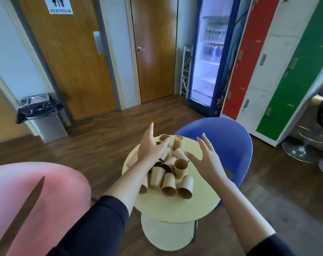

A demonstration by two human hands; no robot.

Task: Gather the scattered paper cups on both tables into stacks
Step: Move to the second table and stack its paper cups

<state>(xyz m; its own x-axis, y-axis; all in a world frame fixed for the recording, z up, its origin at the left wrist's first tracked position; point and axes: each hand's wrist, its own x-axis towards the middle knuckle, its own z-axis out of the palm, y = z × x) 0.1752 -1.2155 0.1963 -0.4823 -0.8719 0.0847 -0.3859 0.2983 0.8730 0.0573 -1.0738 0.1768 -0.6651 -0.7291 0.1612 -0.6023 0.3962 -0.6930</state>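
Several brown paper cups (169, 183) lie in a loose pile on a small round pale yellow table (175, 207). Most lie on their sides; one cup (181, 168) stands upright near the middle and another cup (177, 143) stands at the far edge. My left hand (151, 146) reaches over the left of the pile, fingers stretched, its thumb against a cup (164, 139) at the far side. My right hand (206, 159) hovers flat over the table's right side, fingers spread, holding nothing. My left forearm hides part of the pile.
A blue chair (229, 139) stands right behind the table. A pink chair (46, 196) is at the near left. A metal bin (44, 117), wooden doors, a drinks fridge (206, 58) and coloured lockers (278, 71) line the back. Wooden floor surrounds the table.
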